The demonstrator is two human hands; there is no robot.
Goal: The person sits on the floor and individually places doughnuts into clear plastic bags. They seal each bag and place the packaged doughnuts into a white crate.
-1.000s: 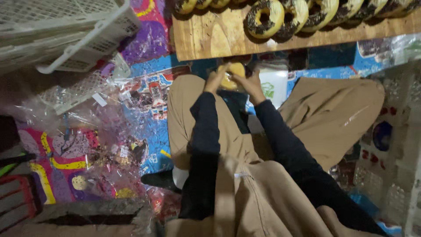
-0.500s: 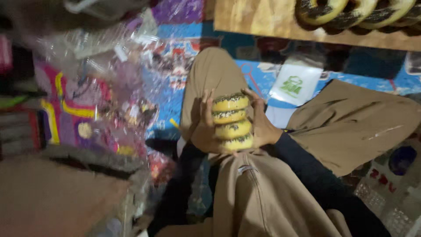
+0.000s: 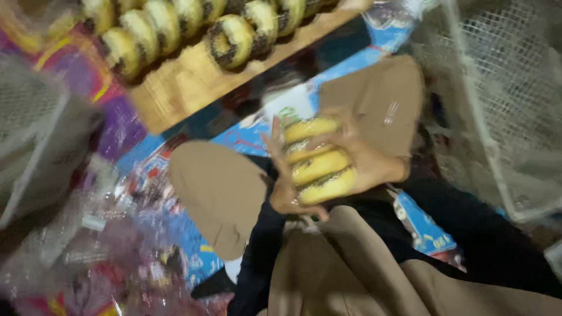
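Stacked rings [image 3: 319, 161]: glossy yellow, smooth, with dark speckled bands.
Board [image 3: 193, 82], at 11 o'clock: bare matt wood, visible grain.
Trousers [image 3: 219, 193]: matt tan cloth.
Sleeves [image 3: 260, 257]: matt black cloth.
Basket [image 3: 503, 99], at 3 o'clock: white plastic mesh.
Wrappers [image 3: 88, 246], at 8 o'clock: clear, shiny, crinkled plastic film.

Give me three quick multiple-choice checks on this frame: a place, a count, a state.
1. Where do the other doughnuts lie?
A. on the wooden board
B. in the white mesh basket
C. on the person's lap

2. How many yellow rings are in the held stack?
A. one
B. four
C. eight

3. How is the stack held?
A. left hand alone
B. lying loose on the floor
C. between both hands, with the right hand opposite

Key: 1 A, they stand in a row on the board; 2 B, four rings show; 3 C, fingers press from both sides.
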